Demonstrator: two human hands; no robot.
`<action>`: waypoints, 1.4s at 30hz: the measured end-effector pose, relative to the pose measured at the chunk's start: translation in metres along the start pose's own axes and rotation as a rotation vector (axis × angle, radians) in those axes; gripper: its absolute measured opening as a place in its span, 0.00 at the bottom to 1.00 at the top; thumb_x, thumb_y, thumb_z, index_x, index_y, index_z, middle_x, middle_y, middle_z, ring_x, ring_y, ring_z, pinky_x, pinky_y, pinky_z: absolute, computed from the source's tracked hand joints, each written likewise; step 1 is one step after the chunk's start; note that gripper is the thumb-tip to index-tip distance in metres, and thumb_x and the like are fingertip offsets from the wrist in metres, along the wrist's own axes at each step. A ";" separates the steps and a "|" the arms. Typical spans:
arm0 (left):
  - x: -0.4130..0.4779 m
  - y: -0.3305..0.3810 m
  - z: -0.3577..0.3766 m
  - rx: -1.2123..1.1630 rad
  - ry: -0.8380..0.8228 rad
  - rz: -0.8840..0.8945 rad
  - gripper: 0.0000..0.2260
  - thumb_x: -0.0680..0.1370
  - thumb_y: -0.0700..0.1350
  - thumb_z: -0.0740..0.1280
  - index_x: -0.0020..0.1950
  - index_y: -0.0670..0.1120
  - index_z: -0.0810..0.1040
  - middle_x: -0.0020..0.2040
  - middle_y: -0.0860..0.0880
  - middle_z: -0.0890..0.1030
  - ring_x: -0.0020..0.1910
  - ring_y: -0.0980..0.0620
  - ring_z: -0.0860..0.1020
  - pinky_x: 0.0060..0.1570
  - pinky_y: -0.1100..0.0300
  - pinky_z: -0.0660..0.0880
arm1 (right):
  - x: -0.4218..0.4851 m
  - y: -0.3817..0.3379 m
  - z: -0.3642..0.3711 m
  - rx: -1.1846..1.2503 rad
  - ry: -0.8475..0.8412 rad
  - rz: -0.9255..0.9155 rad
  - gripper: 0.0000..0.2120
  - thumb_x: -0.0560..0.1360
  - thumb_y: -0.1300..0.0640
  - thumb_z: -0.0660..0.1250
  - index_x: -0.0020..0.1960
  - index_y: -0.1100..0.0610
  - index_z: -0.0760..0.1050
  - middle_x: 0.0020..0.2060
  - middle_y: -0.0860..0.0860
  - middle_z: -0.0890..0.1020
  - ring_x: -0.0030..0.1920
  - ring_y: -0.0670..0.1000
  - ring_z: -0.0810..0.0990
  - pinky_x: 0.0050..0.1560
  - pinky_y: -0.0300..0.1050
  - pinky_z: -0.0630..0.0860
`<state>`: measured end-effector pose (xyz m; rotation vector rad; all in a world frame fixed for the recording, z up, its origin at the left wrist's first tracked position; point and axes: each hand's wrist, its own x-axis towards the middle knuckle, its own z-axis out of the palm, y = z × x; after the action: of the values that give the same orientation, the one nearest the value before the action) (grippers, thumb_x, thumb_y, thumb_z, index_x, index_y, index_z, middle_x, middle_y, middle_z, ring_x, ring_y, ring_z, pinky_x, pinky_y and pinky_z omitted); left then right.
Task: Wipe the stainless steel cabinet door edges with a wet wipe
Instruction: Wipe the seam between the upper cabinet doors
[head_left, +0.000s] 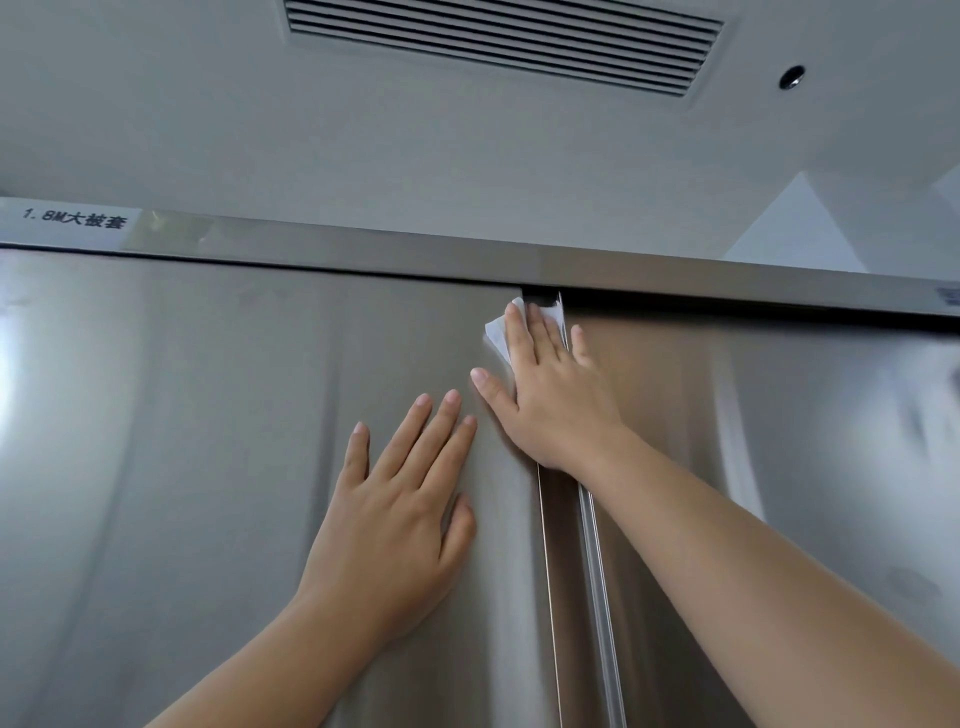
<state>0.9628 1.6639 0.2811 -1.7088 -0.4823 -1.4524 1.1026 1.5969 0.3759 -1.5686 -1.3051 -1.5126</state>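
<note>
Two stainless steel cabinet doors fill the view, the left door (208, 441) and the right door (779, 441), meeting at a vertical edge (550, 571) near the middle. My right hand (550, 395) presses a white wet wipe (498, 332) flat against the top of that edge, just under the cabinet's top rail (363, 254). Most of the wipe is hidden under my fingers. My left hand (395, 519) lies flat on the left door, fingers spread, holding nothing, just below and left of my right hand.
A white label with printed text (72, 221) is stuck on the top rail at the far left. Above the cabinet, the ceiling holds a slatted air vent (498, 41) and a small round fitting (791, 77).
</note>
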 end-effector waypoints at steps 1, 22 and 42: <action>0.000 0.000 0.000 0.001 0.001 -0.005 0.25 0.74 0.49 0.53 0.69 0.43 0.71 0.71 0.47 0.68 0.69 0.45 0.66 0.61 0.37 0.65 | -0.006 0.000 0.001 -0.012 0.001 -0.022 0.36 0.78 0.38 0.41 0.76 0.59 0.36 0.76 0.55 0.43 0.76 0.52 0.41 0.71 0.48 0.35; -0.003 -0.001 0.000 -0.003 0.027 0.001 0.25 0.75 0.49 0.52 0.69 0.43 0.70 0.71 0.46 0.68 0.69 0.44 0.66 0.61 0.37 0.65 | 0.014 0.002 -0.009 -0.001 -0.061 0.003 0.39 0.77 0.36 0.45 0.75 0.62 0.36 0.76 0.58 0.44 0.76 0.54 0.42 0.73 0.48 0.39; -0.009 -0.001 0.000 0.018 0.048 -0.027 0.26 0.74 0.48 0.53 0.69 0.39 0.69 0.70 0.44 0.68 0.69 0.43 0.66 0.61 0.38 0.61 | 0.010 0.000 -0.007 0.016 -0.064 -0.002 0.37 0.79 0.39 0.45 0.75 0.62 0.36 0.76 0.57 0.44 0.76 0.54 0.43 0.73 0.49 0.39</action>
<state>0.9592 1.6665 0.2730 -1.6554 -0.4928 -1.4996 1.0990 1.5927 0.3870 -1.6184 -1.3511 -1.4599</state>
